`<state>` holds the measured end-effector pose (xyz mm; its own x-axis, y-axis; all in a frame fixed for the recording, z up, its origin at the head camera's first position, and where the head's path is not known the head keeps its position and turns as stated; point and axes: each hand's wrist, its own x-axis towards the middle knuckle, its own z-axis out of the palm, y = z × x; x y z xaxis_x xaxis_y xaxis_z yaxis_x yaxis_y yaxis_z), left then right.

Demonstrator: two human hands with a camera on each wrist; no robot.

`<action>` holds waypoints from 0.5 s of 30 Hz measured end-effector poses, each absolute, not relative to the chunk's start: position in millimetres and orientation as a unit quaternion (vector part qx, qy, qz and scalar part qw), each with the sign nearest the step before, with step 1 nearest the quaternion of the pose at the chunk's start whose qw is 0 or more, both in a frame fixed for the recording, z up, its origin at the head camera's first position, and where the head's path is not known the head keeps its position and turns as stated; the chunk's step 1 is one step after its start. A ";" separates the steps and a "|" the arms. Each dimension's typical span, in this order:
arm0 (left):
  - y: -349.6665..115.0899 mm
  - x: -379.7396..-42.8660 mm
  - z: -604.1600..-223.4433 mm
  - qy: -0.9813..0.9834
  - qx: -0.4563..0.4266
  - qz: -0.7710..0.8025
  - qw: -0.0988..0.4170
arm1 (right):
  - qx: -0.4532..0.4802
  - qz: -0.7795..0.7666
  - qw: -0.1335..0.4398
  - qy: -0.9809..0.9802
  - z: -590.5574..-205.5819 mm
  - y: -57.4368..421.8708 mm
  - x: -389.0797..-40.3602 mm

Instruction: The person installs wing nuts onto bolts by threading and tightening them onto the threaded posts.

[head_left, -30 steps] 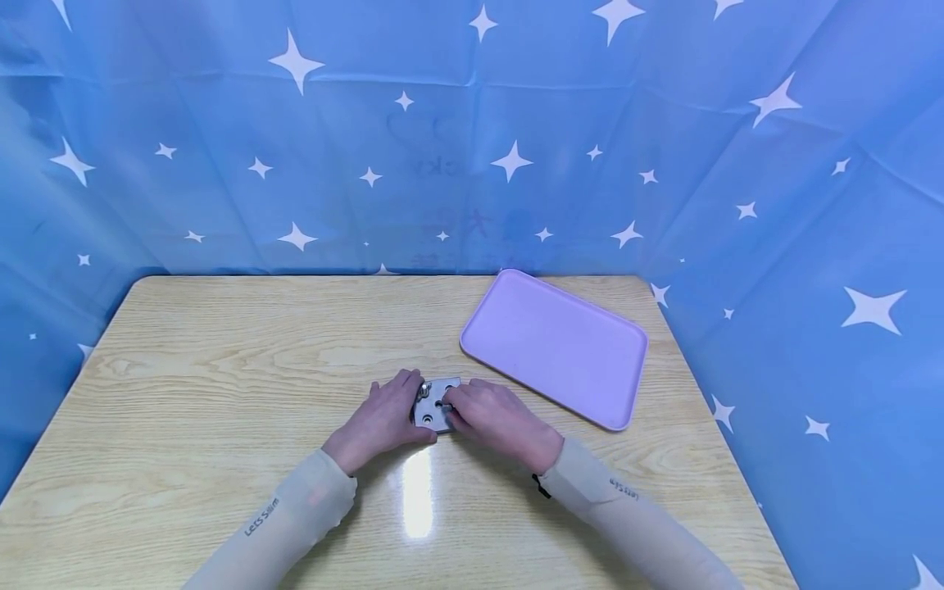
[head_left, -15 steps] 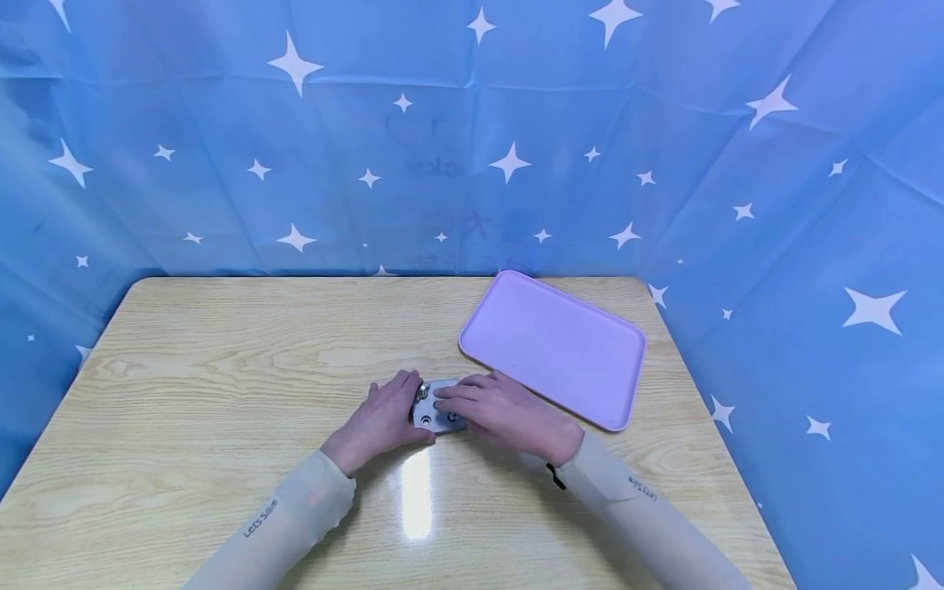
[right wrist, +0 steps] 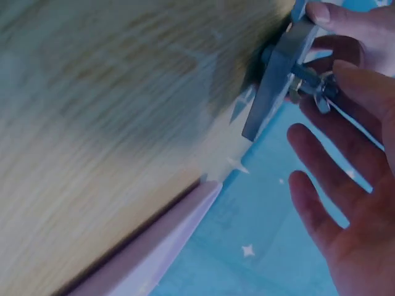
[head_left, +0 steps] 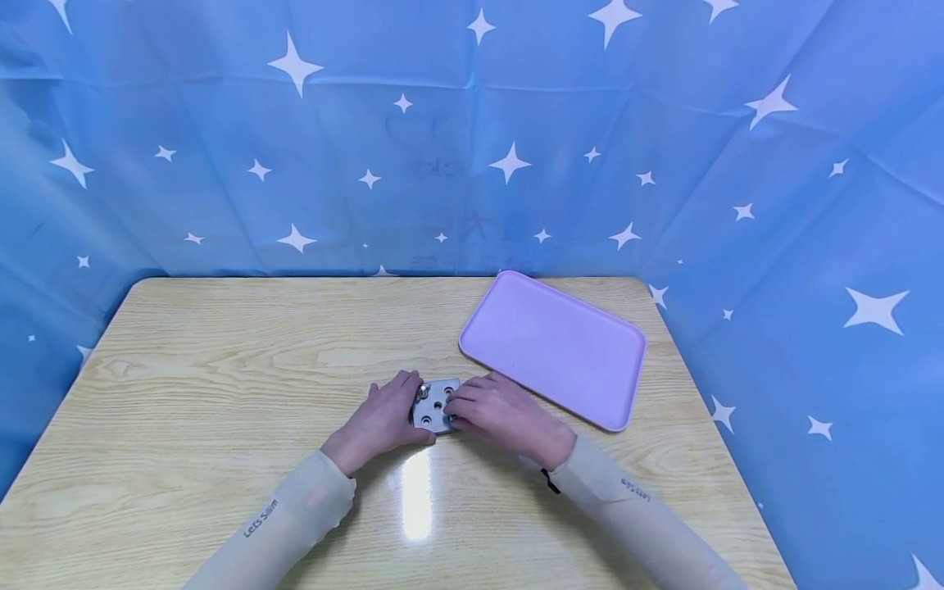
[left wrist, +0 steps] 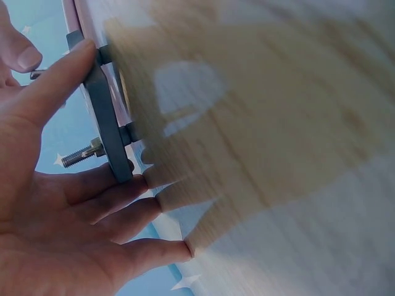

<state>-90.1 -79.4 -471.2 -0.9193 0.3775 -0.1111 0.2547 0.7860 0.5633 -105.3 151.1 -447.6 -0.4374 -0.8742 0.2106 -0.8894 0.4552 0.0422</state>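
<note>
A square metal plate (head_left: 438, 406) with several holes lies in front of me, raised off the wooden table by bolt heads beneath it. My left hand (head_left: 379, 418) grips its left side, thumb at the near edge and fingers at the far one. By the left fingers, a threaded bolt with a hex nut (left wrist: 92, 149) sticks up from the plate. My right hand (head_left: 501, 416) is at the plate's near right corner. In the right wrist view, its thumb and fingers pinch a wing nut (right wrist: 321, 98) on another upright bolt there; the fingertips partly hide it.
A purple tray (head_left: 553, 348) lies at the back right of the wooden table (head_left: 243, 352), just beyond my right hand. A blue curtain with white stars (head_left: 369, 123) hangs behind the table and along its sides.
The right fingers reached out over the plate half a second ago; now they are drawn back and curled at the near right corner. The left hand and plate stay in place.
</note>
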 end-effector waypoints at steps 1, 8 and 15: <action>-79.5 -90.0 -471.3 0.938 0.169 0.281 0.108 | 0.516 0.038 0.112 -0.848 -449.8 149.9 -104.9; -80.0 -90.1 -472.1 0.939 0.171 0.279 0.108 | 0.473 0.057 0.149 -0.867 -457.7 139.9 -101.1; -80.5 -89.9 -471.8 0.939 0.174 0.275 0.107 | 0.440 0.083 0.137 -0.884 -461.8 133.0 -95.7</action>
